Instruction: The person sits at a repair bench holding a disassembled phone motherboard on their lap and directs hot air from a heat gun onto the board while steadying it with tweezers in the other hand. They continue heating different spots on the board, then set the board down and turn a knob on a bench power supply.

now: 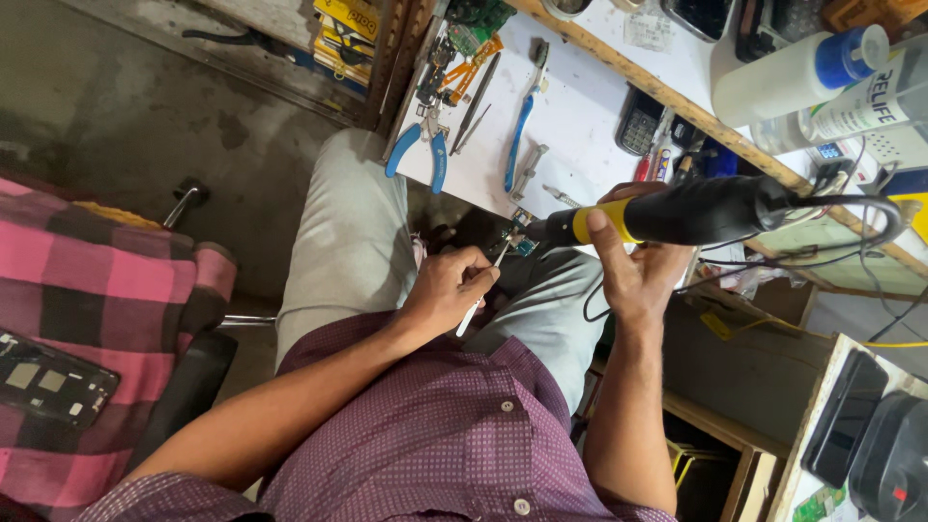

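My right hand grips a black hot-air tool with a yellow band, its nozzle aimed left at a small green circuit board at the white bench's edge. My left hand pinches thin metal tweezers, whose tip reaches up to that board. Both hands hover above my lap in grey trousers. The tool's black cable loops off to the right.
The white bench carries blue-handled pliers, a blue toothbrush, more tweezers, a dark phone and plastic bottles. A pink checked cloth with a phone frame lies at left. Wooden shelves and black devices sit at lower right.
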The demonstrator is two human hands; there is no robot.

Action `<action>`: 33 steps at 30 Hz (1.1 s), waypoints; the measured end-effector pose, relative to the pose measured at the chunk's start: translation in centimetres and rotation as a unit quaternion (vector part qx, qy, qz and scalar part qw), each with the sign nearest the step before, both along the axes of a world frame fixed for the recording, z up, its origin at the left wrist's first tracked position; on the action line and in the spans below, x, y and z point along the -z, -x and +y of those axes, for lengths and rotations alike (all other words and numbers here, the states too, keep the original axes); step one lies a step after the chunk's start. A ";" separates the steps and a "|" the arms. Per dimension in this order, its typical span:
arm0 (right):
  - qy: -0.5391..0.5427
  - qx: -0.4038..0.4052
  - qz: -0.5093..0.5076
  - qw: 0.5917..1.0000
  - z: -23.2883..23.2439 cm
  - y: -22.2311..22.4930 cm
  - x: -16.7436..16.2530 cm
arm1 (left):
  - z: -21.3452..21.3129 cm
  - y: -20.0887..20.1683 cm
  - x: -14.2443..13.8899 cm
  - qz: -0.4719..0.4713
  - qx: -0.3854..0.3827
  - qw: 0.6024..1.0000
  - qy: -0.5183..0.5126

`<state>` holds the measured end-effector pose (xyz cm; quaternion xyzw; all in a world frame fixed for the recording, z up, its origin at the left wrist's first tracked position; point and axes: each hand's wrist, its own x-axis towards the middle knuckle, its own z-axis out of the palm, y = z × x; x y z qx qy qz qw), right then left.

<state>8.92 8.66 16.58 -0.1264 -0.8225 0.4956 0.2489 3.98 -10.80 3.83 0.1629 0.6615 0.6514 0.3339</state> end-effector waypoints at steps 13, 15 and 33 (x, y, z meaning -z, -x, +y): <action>-0.024 0.004 0.011 1.000 0.1 -0.6 0.0 | 0.0 0.1 -0.1 0.015 0.000 1.000 0.000; 0.004 0.013 0.004 1.000 0.2 -0.6 0.0 | 0.0 0.1 0.0 0.013 0.004 1.000 -0.011; 0.005 0.018 0.001 1.000 0.2 -0.9 0.0 | 0.1 0.0 0.7 -0.039 0.010 0.999 -0.032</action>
